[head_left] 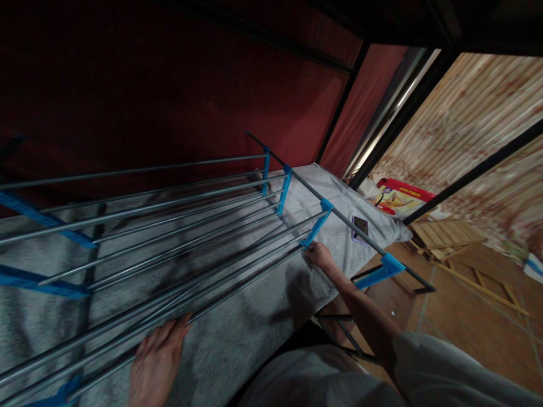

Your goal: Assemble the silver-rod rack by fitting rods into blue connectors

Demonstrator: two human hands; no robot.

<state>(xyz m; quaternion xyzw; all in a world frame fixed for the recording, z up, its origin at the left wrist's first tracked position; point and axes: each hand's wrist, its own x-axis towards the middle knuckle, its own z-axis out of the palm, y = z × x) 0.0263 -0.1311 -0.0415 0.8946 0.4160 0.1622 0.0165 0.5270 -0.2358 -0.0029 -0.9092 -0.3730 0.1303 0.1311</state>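
Observation:
A rack of long grey metal tubes joined by blue plastic brackets lies across a grey blanket (pixel 241 345). My left hand (pixel 156 362) is at the lower middle, its fingers curled over the nearest metal tube (pixel 248 285). Farther right, my right hand (pixel 319 255) is closed at the end of that same tube, beside the lower tip of a blue bracket (pixel 316 227). What its fingertips pinch is partly hidden. A dark side bar (pixel 307 183) runs through the right-hand brackets. Another blue bracket (pixel 382 272) hangs on this bar, nearer to me.
A phone (pixel 360 230) lies on the blanket beyond the side bar. Dark bed-frame posts (pixel 403 121) rise at the right, and a red wall (pixel 190 102) stands behind. On the tiled floor are a wooden folding piece (pixel 449 234) and a red-and-yellow box (pixel 401 195).

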